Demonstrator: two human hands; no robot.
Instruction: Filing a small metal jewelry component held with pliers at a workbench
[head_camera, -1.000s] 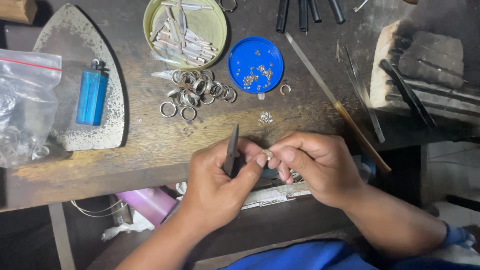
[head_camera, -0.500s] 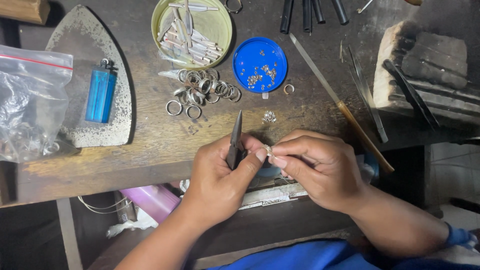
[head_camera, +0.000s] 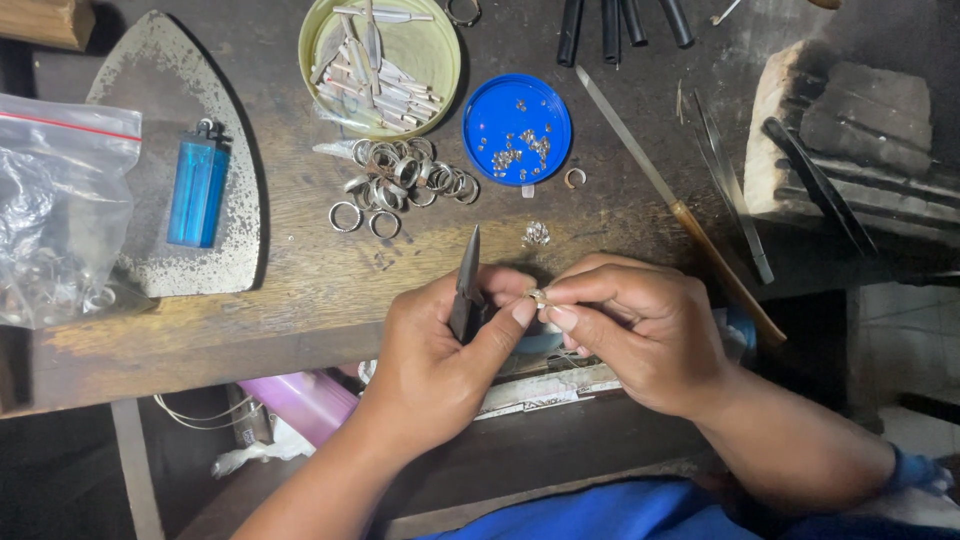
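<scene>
Together, both thumbs pinch a tiny silver piece (head_camera: 538, 296); left hand (head_camera: 440, 350) also grips pliers (head_camera: 466, 285).

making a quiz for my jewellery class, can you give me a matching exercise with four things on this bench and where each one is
Things:
1. blue lighter
2. blue lid
3. dark pliers
4. round green tin

Places or states:
A. gripped in the left hand
B. lying on the grey iron-shaped plate
C. filled with thin metal strips
D. dotted with tiny metal bits

Pairs: 1-B, 2-D, 3-A, 4-C
</scene>
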